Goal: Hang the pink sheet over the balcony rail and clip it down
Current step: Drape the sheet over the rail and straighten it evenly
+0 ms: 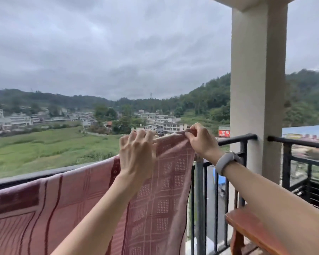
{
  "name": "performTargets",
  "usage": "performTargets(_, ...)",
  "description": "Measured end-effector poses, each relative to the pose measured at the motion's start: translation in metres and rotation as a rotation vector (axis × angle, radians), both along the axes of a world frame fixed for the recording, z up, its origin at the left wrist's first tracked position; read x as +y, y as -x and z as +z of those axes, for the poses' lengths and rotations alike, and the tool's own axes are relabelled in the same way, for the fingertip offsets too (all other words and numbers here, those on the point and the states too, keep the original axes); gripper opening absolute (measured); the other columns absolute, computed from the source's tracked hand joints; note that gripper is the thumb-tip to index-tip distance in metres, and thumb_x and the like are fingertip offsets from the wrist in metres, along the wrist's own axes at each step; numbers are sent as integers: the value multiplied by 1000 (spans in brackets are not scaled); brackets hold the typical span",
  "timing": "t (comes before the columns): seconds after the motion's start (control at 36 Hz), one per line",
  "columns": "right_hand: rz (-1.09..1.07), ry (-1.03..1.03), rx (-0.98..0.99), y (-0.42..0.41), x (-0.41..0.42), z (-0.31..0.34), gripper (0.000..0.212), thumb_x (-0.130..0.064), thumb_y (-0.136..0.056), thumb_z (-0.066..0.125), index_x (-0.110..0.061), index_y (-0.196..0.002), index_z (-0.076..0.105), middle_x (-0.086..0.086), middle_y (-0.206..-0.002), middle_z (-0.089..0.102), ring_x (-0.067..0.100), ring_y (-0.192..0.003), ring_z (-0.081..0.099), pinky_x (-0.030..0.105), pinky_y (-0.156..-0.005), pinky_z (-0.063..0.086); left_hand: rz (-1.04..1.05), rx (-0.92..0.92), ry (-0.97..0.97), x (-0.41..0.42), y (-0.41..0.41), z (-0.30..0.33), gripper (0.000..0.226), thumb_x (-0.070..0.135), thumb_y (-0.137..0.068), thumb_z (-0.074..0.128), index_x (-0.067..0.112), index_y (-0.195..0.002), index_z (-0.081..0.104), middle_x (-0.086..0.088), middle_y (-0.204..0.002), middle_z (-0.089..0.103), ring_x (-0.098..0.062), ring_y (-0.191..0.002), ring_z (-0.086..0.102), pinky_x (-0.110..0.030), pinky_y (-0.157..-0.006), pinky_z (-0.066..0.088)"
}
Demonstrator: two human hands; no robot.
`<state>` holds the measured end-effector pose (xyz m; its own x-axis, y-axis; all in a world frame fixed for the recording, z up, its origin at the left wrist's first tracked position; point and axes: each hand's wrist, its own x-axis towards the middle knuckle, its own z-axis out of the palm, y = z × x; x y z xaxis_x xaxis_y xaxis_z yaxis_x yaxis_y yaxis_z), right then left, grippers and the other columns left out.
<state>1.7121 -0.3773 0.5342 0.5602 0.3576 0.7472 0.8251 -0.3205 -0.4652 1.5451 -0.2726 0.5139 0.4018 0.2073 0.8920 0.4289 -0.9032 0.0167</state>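
— Pink sheet (160, 190) already draped over the balcony rail (236, 139)?
— Yes. My right hand (201, 138) pinches its top edge; my left hand (136, 151) curls over it. No clip visible; I'd fetch one next.

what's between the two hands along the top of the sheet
In the head view, only a short raised stretch of the pink sheet's top edge runs between the left hand and right hand; no clip shows there.

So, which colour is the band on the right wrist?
Pale grey wristband, seen best in the head view.
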Motion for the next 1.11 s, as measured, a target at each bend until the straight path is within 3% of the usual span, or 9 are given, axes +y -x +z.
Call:
performTargets(0.08,-11,203,-50,-34,-15,-33,22,-23,-89,54,-12,-108,56,8,-104,63,26,-98,57,30,-75,41,36,140,42,-10,-36,-28,41,35,-87,55,20,-124,49,-5,-120,56,-26,-109,53,-49,-101,32)
performTargets(0.19,241,212,-58,-75,-24,-65,25,-20,-92,51,-14,-115,59,4,-116,59,18,-110,51,34,-97,40,28,105,17,-23,-76,-72,25,34,-82,56,21,-102,64,-1,-104,63,-25,-97,60,-53,-100,31)
performTargets(0.31,609,128,87,-93,-26,-72,30,-4,-94,43,-10,-120,55,0,-115,55,10,-109,49,19,-96,39,28,-87,21,-32,-108,-97,30,37,-83,46,22,-104,62,-1,-110,60,-23,-109,51,-48,-108,20)
performTargets(0.56,927,80,176,-132,-11,-82,27,-10,-94,43,-15,-116,58,-1,-104,60,10,-94,55,21,-83,44,206,-345,19,-42,-173,-136,45,37,-82,61,16,-120,51,-11,-138,41,-30,-136,26,-55,-113,5)
performTargets(0.69,1091,-34,304,-143,-3,-91,30,-29,-87,40,-25,-111,57,-2,-113,62,9,-108,57,25,-94,46,334,-380,67,-49,-186,-156,57,44,-80,59,13,-124,41,-13,-142,24,-37,-133,24,-56,-112,7)
performTargets(0.81,1213,-129,413,-153,9,-114,31,-26,-90,38,-19,-113,57,-5,-109,63,8,-103,59,26,-88,49,424,-407,183,-54,-174,-175,66,22,-73,74,18,-127,36,-10,-143,19,-33,-135,18,-61,-110,14)
performTargets(0.92,1335,-146,541,-165,19,-139,26,-28,-88,37,-26,-105,57,-3,-100,65,8,-88,62,22,-75,50,447,-426,264,-63,-157,-194,65,10,-72,73,10,-127,39,-16,-137,31,-29,-129,31,-48,-106,32)
performTargets(1.0,1424,-119,622,-174,25,-157,27,-27,-89,38,-23,-104,59,-2,-97,66,11,-86,63,25,-75,52,518,-509,411,-77,-149,-203,44,6,-76,70,1,-117,53,-13,-124,48,-10,-118,40,-13,-100,32)
performTargets(1.11,1508,-26,698,-185,27,-191,26,-26,-89,40,-22,-103,62,4,-98,66,18,-88,63,35,-80,53,700,-540,526,-96,-151,-230,8,11,-87,57,6,-90,62,-8,-82,61,-28,-74,59,-27,-60,41)
